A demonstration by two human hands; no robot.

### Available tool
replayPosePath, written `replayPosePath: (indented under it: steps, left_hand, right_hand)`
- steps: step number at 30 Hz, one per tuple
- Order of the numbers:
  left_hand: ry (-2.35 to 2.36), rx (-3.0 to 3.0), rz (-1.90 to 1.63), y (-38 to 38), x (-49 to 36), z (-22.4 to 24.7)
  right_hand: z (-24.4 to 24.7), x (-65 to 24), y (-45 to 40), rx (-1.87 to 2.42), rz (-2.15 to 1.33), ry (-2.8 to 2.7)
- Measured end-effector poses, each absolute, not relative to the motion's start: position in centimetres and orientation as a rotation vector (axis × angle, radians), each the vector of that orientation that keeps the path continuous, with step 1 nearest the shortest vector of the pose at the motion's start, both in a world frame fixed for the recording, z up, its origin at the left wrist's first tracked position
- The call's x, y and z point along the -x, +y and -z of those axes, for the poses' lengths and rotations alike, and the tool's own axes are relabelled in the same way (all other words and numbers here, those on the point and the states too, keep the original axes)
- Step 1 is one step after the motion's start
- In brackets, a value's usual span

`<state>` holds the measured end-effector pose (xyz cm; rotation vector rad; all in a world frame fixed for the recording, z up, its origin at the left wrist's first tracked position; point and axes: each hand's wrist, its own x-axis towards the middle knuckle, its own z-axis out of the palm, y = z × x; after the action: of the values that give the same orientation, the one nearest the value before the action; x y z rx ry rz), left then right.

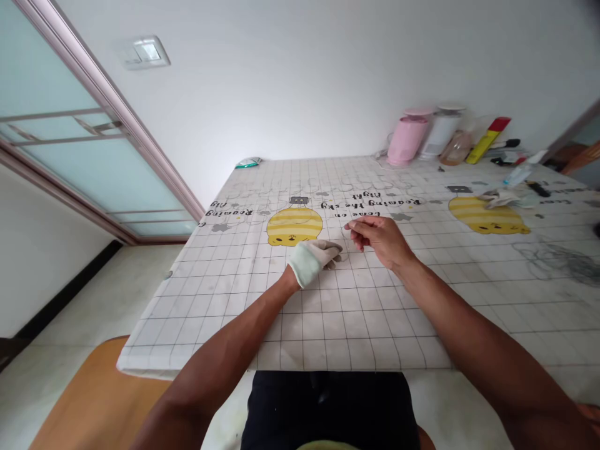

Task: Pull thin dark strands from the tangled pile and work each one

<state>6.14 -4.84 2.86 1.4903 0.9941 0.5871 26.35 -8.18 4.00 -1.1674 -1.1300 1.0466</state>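
My left hand (pixel 316 257) wears a pale glove with a light green cuff. Its fingers are pinched together just above the tablecloth (pixel 262 312). My right hand (pixel 377 239) is bare, thumb and forefinger closed, pointing toward the left one. Between the two hands runs a faint thin wire (pixel 345 252), curved and hard to make out; both pinches appear to be on it. Further back lie several curved wire pieces (pixel 365 185) in a row. To the right is a loose tangle of thin wire (pixel 569 262).
Against the wall stand a pink container (pixel 407 140), a white one (pixel 439 134) and a yellow tube with a red cap (pixel 487 140). A crumpled glove (pixel 509 197) lies at the right. A green-and-white packet (pixel 247 162) rests at the back left corner. An orange-brown seat (pixel 98 400) is lower left.
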Motion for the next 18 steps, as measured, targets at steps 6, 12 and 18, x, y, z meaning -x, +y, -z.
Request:
replayPosePath:
  steps: [6,12,18]
  left_hand:
    - [1.073,-1.521,-0.658,-4.3,-6.3,-2.6]
    - [1.067,-1.488,-0.812,-3.4,-5.6,-3.2]
    - [1.043,-1.409,-0.959,-2.3,-4.4,-3.4]
  right_hand:
    - [-2.6,-27.0,-8.5,1.146,-1.156,-1.109]
    - [-1.9,-27.1,-9.4,1.158,-1.19,-1.079]
    - [-1.6,-26.6,-9.9,1.352,-1.226,-1.435]
